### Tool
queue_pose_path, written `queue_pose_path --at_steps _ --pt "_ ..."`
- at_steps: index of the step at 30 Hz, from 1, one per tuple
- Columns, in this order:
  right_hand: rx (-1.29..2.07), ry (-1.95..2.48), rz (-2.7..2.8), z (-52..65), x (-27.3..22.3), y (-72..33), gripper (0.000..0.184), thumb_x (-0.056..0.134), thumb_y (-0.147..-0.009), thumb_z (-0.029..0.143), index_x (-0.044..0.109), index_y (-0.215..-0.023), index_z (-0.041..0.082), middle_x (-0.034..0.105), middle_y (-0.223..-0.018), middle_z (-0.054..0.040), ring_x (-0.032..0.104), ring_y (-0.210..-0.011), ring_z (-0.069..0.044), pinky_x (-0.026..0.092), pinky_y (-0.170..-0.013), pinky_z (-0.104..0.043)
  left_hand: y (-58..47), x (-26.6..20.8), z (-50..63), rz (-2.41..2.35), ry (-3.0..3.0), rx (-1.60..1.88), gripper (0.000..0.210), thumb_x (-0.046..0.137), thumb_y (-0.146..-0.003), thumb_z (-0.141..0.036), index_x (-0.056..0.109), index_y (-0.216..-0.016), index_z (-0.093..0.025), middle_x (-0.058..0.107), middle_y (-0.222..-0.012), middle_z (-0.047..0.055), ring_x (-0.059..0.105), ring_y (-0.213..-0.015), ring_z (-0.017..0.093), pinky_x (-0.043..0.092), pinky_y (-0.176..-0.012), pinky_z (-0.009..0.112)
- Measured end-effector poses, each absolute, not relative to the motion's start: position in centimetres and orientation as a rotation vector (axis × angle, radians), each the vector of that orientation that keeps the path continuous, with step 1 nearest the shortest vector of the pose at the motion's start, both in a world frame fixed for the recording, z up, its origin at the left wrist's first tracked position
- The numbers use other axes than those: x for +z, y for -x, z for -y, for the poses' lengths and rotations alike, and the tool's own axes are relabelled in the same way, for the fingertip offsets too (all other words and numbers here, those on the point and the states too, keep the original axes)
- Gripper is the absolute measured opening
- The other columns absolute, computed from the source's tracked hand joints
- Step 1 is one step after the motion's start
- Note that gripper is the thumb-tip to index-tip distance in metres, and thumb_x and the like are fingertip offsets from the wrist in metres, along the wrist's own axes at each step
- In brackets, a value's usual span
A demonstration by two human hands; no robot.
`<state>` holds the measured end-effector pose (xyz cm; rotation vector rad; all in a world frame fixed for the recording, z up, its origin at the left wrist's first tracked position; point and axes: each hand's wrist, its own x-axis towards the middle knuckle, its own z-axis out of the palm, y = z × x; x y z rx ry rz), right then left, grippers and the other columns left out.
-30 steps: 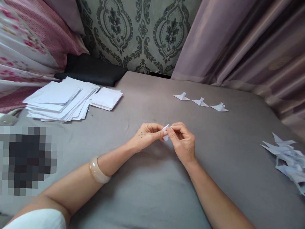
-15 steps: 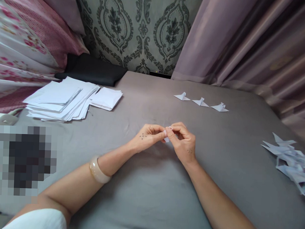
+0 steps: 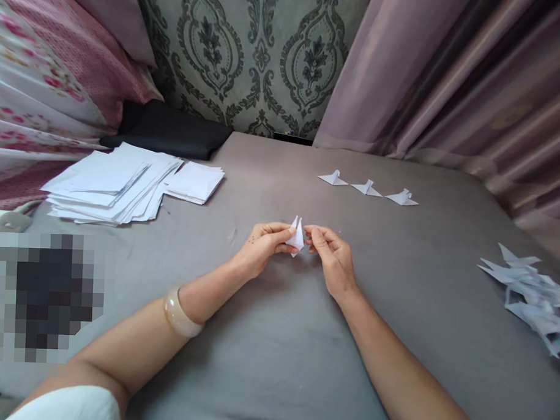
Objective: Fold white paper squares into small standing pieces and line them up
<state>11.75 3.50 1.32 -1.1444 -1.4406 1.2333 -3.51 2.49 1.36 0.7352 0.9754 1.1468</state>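
A small folded white paper figure (image 3: 296, 239), with two narrow points at its top and one at its bottom, stands upright over the grey sheet. My left hand (image 3: 263, 243) is closed on its left side, thumb in front and fingers behind. Just to the right of the paper is my right hand (image 3: 333, 255), its fingers curled in and its thumb near the index finger. No paper shows between these fingers; whether a fingertip brushes the paper's edge I cannot tell. A pale bangle (image 3: 181, 312) circles my left forearm.
Stacked white paper sheets (image 3: 101, 179) and a smaller paper pile (image 3: 196, 182) lie at left, before a black folded item (image 3: 172, 129). Folded paper birds (image 3: 366, 188) form a row at the back. Several more folded papers (image 3: 534, 292) are heaped at right. A curtain (image 3: 427, 74) hangs behind.
My right hand has let go of the paper and moved slightly away. The figure, hidden between both hands before, now shows upright in my left hand, which has shifted a little left.
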Motion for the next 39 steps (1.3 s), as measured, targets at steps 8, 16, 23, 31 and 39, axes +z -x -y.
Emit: queue_pose_path --at_steps 8,16,23,31,39 --pt "1.3 1.241 1.401 -3.6 0.5 -11.4 0.028 0.067 -0.075 0.039 0.06 -0.092 0.019 0.068 -0.08 -0.0044 0.063 -0.072 -0.016 0.048 -0.063 -0.028 3.5 1.1 -2.7 -1.113 -0.743 1.18 0.025 0.072 -0.072 -0.035 0.072 -0.077 -0.011 0.059 -0.064 0.001 0.045 -0.052 0.004 0.038 -0.048 0.016" --pt "1.099 1.296 1.573 -4.0 -0.2 -11.9 0.015 0.06 -0.076 0.028 0.06 -0.088 0.019 0.064 -0.068 -0.0002 0.058 -0.061 -0.014 0.046 -0.06 -0.027 3.8 0.3 -2.9 -1.256 -1.011 1.157 0.033 0.063 -0.077 -0.023 0.054 -0.107 -0.012 0.064 -0.08 0.004 0.057 -0.063 0.01 0.047 -0.058 0.022" --pt "0.771 1.451 1.96 -3.5 -0.1 -12.2 0.02 0.05 -0.08 0.022 0.068 -0.089 0.021 0.067 -0.08 -0.0036 0.057 -0.066 -0.014 0.044 -0.066 -0.028 4.4 -0.4 -2.4 -1.53 -1.788 0.956 0.023 0.051 -0.078 -0.01 0.062 -0.098 -0.017 0.057 -0.095 0.007 0.055 -0.085 0.016 0.047 -0.078 0.031" --pt "0.691 1.478 2.175 -3.7 0.4 -12.8 0.022 0.052 -0.076 0.02 0.067 -0.093 0.022 0.062 -0.084 -0.0026 0.055 -0.067 -0.014 0.042 -0.066 -0.028 5.4 0.8 -2.7 -1.431 -1.963 0.698 0.034 0.051 -0.068 -0.005 0.064 -0.097 -0.015 0.052 -0.099 0.009 0.051 -0.085 0.017 0.046 -0.08 0.032" --pt "0.768 1.431 2.174 -4.1 0.7 -13.2 0.018 0.056 -0.074 0.023 0.066 -0.089 0.022 0.063 -0.081 -0.0024 0.055 -0.069 -0.014 0.041 -0.065 -0.028 6.1 1.5 -3.0 -1.36 -1.889 0.661 0.019 0.055 -0.074 -0.015 0.066 -0.09 -0.015 0.053 -0.1 0.007 0.05 -0.074 0.012 0.046 -0.074 0.029"
